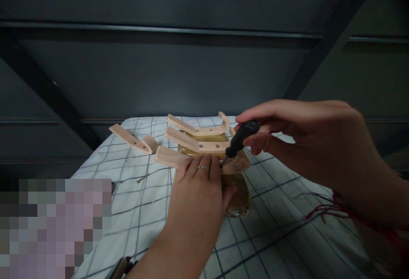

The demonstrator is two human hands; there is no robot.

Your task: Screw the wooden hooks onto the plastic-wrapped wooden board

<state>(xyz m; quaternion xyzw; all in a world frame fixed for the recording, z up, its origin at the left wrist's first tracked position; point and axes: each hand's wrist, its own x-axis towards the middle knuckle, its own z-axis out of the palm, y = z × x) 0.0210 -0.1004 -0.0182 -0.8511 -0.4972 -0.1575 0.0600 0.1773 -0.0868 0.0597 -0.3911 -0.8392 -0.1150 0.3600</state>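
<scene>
My right hand (pixel 306 138) grips a black-handled screwdriver (pixel 243 136) between thumb and fingers. The screwdriver tilts down to the left, its tip at the nearest wooden hook (pixel 171 157). Over the middle of that hook lies my left hand (pixel 200 179), fingers across it and thumb on the near side, holding it down. The hook rests on a block in shiny brown wrapping (pixel 238 194). Behind it on the block lie a second wooden hook (pixel 183 138) and a third wooden hook (pixel 204 131), both with screw holes or screws showing.
A separate wooden hook (pixel 134 140) lies to the left on the checked cloth (pixel 150 223). Near it is a small screw (pixel 142 178). A dark object (pixel 119 267) sits at the bottom edge. Grey metal panels (pixel 179 70) stand behind the table. The lower left is pixelated.
</scene>
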